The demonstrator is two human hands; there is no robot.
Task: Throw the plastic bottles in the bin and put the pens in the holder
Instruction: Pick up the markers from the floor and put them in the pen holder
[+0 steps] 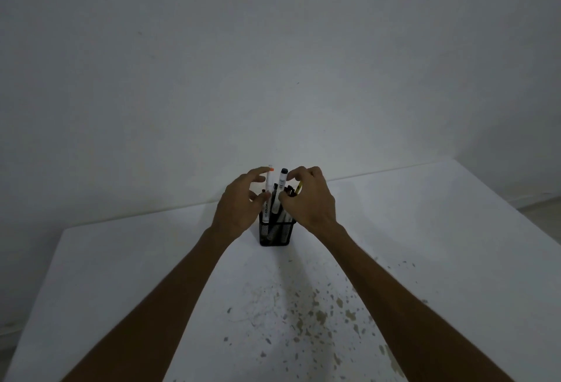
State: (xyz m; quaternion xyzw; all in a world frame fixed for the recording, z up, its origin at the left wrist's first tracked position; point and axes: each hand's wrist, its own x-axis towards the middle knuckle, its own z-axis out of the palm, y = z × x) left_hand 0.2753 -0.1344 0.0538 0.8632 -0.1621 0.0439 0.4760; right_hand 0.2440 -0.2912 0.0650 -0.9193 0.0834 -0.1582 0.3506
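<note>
Pens (pixel 269 182) upright in holder (pixel 277 235), caps up; left hand (pixel 236 205), right hand (pixel 309 199): grip pinching them

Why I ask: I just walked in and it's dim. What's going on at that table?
A person has both hands at a black wire-mesh pen holder on a white stained table; pens already stand in it. The left hand pinches a white marker with an orange tip, upright in the holder. The right hand has its fingers curled by a dark-capped marker and a yellow pen; whether they grip either is unclear. No plastic bottles or bin are in view.
</note>
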